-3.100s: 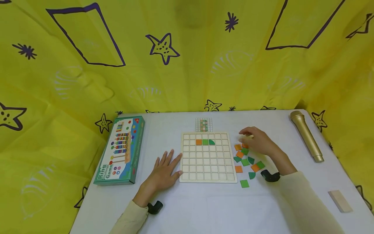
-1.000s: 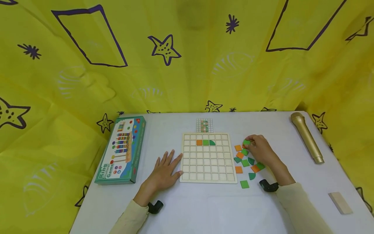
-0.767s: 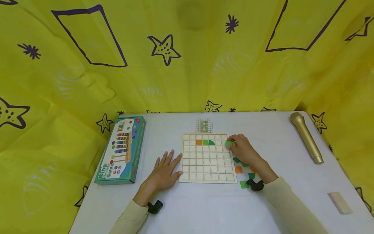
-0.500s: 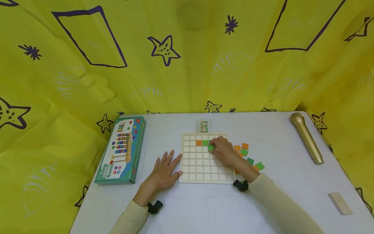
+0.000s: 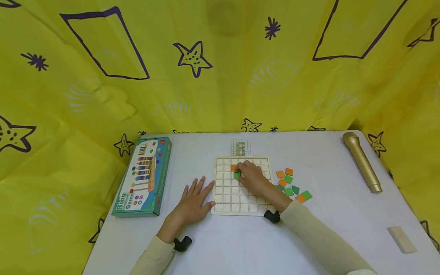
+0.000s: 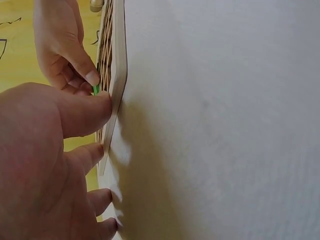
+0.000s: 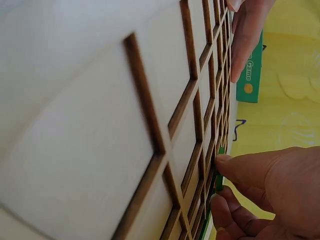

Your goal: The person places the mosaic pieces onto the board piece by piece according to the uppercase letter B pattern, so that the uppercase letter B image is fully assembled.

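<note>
My right hand point(image 5: 254, 178) pinches a green square tile point(image 5: 237, 175) between thumb and fingers, over the upper part of the wooden grid board point(image 5: 222, 200). In the right wrist view the green tile point(image 7: 220, 170) stands tilted at the board's surface; whether it sits in a cell I cannot tell. Just above it lies an orange square tile point(image 5: 233, 167), partly covered. The fingers hide the other tiles of that row. My left hand point(image 5: 192, 204) lies flat with spread fingers, its thumb and index fingertip touching the board's left edge, as the left wrist view also shows.
Loose orange and green tiles point(image 5: 288, 191) lie right of the board. A small pattern card point(image 5: 240, 147) touches the board's far side. A boxed ring game point(image 5: 141, 177) stands left; a gold microphone point(image 5: 362, 162) and a wooden block point(image 5: 401, 239) lie right.
My right hand has picked a green square tile from the loose pile and carried it left over the board, below the orange tile. The left hand stays in place.
</note>
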`<state>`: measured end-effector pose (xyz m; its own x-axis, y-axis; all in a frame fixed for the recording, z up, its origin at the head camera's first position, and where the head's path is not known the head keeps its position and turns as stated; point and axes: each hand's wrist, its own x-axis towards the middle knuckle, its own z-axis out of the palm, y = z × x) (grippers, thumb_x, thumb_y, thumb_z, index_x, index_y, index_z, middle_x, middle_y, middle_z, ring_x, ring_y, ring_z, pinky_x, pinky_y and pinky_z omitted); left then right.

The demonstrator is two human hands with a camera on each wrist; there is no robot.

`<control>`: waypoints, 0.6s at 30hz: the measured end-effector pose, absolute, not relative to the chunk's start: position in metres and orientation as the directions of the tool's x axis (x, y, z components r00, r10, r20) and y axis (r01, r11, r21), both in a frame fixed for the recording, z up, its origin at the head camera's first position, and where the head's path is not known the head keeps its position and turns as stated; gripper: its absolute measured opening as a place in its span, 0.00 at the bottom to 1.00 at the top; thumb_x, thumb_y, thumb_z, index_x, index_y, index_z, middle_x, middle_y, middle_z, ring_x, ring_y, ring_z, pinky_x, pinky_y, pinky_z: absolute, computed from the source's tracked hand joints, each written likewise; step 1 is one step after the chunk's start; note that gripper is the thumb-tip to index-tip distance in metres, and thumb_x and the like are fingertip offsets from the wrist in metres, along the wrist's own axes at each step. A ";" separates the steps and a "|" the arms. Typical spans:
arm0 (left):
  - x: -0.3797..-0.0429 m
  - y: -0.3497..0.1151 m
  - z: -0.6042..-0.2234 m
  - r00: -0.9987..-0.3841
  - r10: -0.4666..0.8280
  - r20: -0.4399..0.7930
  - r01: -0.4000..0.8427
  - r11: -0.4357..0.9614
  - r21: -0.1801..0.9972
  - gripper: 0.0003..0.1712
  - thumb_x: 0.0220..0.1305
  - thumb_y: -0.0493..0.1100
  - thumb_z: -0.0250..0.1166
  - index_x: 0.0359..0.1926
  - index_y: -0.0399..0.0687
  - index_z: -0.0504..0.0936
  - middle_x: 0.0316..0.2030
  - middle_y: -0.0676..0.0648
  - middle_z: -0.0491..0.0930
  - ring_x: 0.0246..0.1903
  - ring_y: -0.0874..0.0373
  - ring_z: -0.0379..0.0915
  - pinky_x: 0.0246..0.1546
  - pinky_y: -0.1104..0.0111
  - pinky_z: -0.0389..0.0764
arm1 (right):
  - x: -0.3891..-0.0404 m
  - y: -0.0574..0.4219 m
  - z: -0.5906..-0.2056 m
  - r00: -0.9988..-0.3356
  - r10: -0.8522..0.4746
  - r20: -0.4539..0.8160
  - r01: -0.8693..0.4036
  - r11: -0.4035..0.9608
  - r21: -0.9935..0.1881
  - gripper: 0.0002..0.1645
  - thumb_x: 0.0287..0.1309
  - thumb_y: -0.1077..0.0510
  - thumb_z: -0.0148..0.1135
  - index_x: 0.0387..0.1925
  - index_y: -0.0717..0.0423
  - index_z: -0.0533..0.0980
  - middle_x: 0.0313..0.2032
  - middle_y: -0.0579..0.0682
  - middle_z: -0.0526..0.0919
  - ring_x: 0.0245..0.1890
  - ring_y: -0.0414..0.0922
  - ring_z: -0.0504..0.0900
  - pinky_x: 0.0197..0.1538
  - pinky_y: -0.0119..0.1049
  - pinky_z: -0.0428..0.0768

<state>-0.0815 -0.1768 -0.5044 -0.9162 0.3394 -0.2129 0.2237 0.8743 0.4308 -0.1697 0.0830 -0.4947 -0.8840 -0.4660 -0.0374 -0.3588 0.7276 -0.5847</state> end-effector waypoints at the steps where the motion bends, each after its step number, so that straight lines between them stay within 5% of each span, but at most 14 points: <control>1: -0.081 -0.177 -0.505 -0.917 0.343 -0.205 0.228 0.870 0.436 0.40 0.79 0.58 0.56 0.84 0.55 0.57 0.84 0.36 0.46 0.83 0.31 0.35 0.77 0.31 0.40 | -0.170 0.083 -0.495 -0.882 -0.469 -0.033 -0.363 0.724 -0.586 0.10 0.70 0.61 0.68 0.50 0.54 0.81 0.48 0.51 0.80 0.52 0.52 0.78 0.49 0.45 0.71; 18: -0.083 -0.174 -0.503 -0.897 0.378 -0.227 0.242 0.853 0.462 0.41 0.81 0.55 0.55 0.85 0.50 0.53 0.85 0.41 0.47 0.84 0.38 0.37 0.81 0.40 0.44 | -0.169 0.079 -0.493 -0.865 -0.501 -0.016 -0.400 0.710 -0.579 0.06 0.71 0.65 0.65 0.45 0.54 0.84 0.50 0.51 0.82 0.52 0.54 0.78 0.54 0.50 0.73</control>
